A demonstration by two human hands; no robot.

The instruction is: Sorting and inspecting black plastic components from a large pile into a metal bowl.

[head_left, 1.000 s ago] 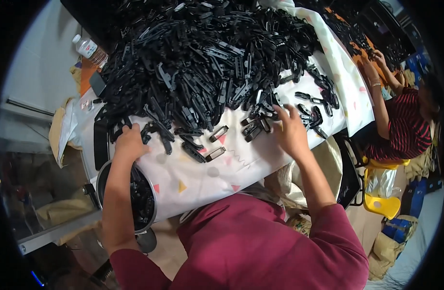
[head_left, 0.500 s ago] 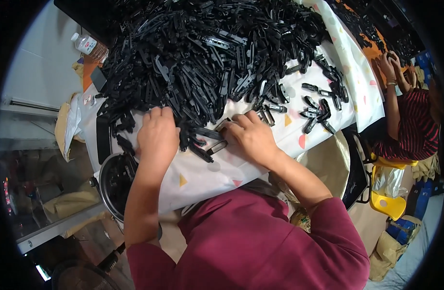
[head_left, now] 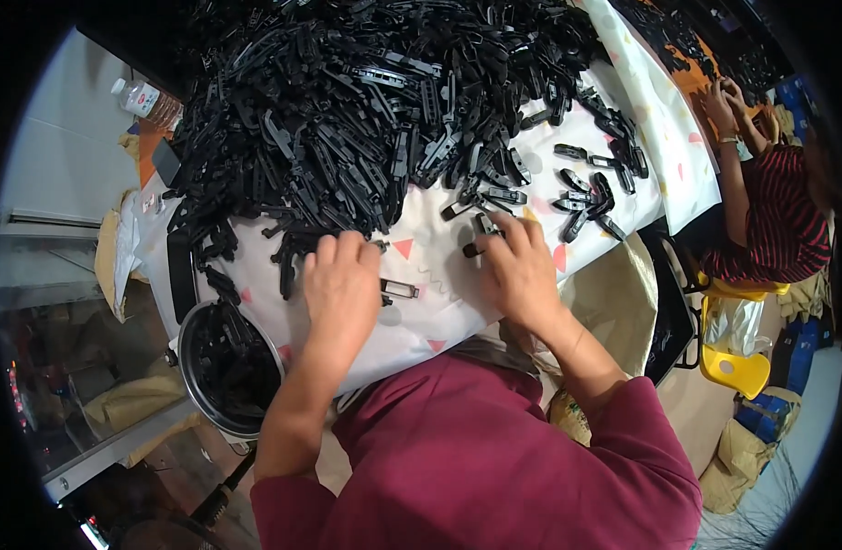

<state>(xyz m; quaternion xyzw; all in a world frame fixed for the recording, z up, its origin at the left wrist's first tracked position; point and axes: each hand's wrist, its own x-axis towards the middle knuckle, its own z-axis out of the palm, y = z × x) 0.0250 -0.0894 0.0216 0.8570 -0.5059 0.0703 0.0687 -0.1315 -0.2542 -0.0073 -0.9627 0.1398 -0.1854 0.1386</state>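
Observation:
A big heap of black plastic clip parts (head_left: 366, 110) covers a table under a white cloth with coloured triangles (head_left: 421, 266). My left hand (head_left: 340, 284) lies palm down at the heap's near edge, fingers over a few black parts. A single black clip (head_left: 398, 290) lies just right of it on the cloth. My right hand (head_left: 517, 270) rests on the cloth with its fingertips on a small black part (head_left: 481, 234). Whether either hand grips a part is hidden by the fingers.
A round metal bowl (head_left: 201, 385) with black parts sits below the table's left corner. Loose clips (head_left: 586, 188) lie scattered at the right of the cloth. Another person in a striped top (head_left: 769, 229) works at the far right, near a yellow stool (head_left: 737, 367). A plastic bottle (head_left: 146, 99) stands far left.
Both hands have moved nearer to me and to the right along the heap's front edge. The right hand now rests on a small part further right.

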